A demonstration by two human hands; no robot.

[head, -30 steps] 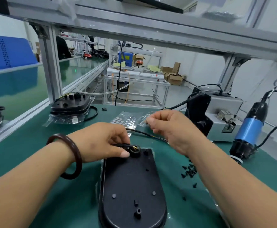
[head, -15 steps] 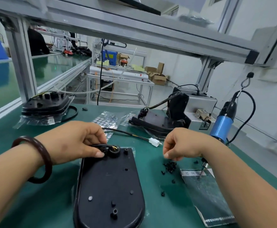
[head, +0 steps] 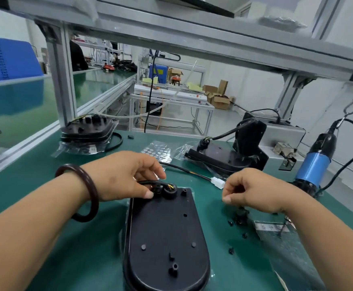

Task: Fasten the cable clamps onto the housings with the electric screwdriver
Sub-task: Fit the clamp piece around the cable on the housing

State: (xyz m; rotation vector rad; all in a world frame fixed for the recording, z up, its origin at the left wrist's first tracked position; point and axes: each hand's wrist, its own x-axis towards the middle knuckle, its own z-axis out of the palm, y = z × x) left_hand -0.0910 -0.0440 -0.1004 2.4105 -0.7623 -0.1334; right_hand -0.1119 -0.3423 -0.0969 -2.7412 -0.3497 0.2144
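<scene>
Mostly flat, matte-black oval housing (head: 165,238)

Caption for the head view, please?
Left hand holds the cable clamp on the housing; right hand hovers above loose screws.

Green counter (head: 35,196), aluminium frame post (head: 61,85) at far left; blue crate (head: 9,59) beyond post; clear bag of round pads (head: 156,151) mid-counter; grey box unit (head: 284,136) at right; cardboard boxes (head: 220,99) on floor behind.

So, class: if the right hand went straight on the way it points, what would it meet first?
Probably the white connector just ahead of the right hand, though depth is unclear.
</scene>
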